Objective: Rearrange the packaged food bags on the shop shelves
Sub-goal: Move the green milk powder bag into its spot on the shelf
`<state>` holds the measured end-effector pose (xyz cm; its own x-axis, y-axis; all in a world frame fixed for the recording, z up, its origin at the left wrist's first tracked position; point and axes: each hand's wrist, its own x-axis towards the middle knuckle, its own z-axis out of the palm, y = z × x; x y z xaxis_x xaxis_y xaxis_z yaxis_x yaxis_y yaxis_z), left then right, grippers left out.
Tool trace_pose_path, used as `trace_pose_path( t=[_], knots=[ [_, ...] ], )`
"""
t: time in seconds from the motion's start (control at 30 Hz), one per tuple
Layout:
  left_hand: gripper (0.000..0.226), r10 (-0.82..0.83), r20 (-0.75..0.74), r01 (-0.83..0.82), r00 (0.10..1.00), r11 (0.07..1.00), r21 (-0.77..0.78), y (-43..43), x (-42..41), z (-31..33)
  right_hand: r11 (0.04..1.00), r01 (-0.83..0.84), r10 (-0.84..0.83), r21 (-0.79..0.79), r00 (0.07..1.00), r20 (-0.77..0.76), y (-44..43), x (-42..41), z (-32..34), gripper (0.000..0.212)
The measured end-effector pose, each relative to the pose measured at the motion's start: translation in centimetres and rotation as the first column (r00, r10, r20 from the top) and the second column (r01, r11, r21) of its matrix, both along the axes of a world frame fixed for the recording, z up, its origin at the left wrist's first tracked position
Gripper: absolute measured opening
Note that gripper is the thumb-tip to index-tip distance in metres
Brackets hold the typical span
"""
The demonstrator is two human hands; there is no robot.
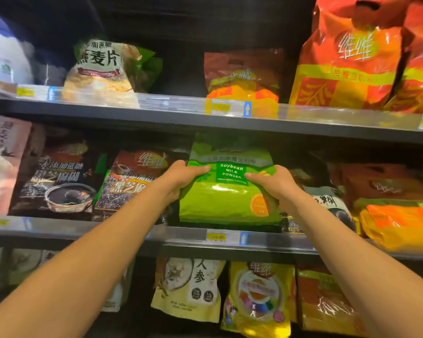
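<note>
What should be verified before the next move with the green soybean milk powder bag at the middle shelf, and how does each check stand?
1. Left hand grips the soybean milk powder bag at its left edge: ok.
2. Right hand grips its right edge: ok.
3. Bag upright, label facing out: ok.
4. Bag's bottom resting on the middle shelf: cannot tell.
5. Free depth behind the bag: cannot tell.
6. Bag above the yellow price tag: ok.

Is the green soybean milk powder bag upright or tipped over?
Upright: the green bag shows its label level; left hand and right hand grip its sides.
</note>
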<state>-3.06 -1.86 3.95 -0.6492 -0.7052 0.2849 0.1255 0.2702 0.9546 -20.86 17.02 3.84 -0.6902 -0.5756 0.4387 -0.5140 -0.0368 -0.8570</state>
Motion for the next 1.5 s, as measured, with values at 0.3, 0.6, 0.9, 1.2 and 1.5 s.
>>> trace_pose_path(
  t=[0.3,0.6,0.9,1.2,1.5],
  knots=[
    [0.053,0.026,0.118,-0.01,0.993,0.99,-0.139,-0.5,-1.5,-3.7,0.946,0.178,-0.1,0.271,0.956,-0.277,-1.8,-0.9,-2.9,0.056],
    [0.129,0.078,0.543,0.101,0.836,0.951,-0.292,0.2,0.7,-4.6,0.764,0.431,0.011,0.48,0.735,-0.678,1.3,1.6,-3.8,0.128],
    [0.131,0.29,0.574,0.079,0.766,0.843,-0.531,0.5,-0.2,-5.5,0.667,0.692,0.0,0.277,0.371,-0.929,0.0,0.3,-5.2,0.137],
    [0.099,0.366,0.532,0.003,0.763,0.822,-0.57,0.3,-3.1,-5.6,0.587,0.786,-0.028,0.194,0.259,-0.965,-2.9,-1.3,-5.5,0.114],
    [0.091,0.401,0.564,-0.004,0.722,0.817,-0.576,0.2,-4.4,-5.1,0.567,0.8,-0.028,0.197,0.258,-0.966,-3.5,-1.4,-5.2,0.111]
  ],
)
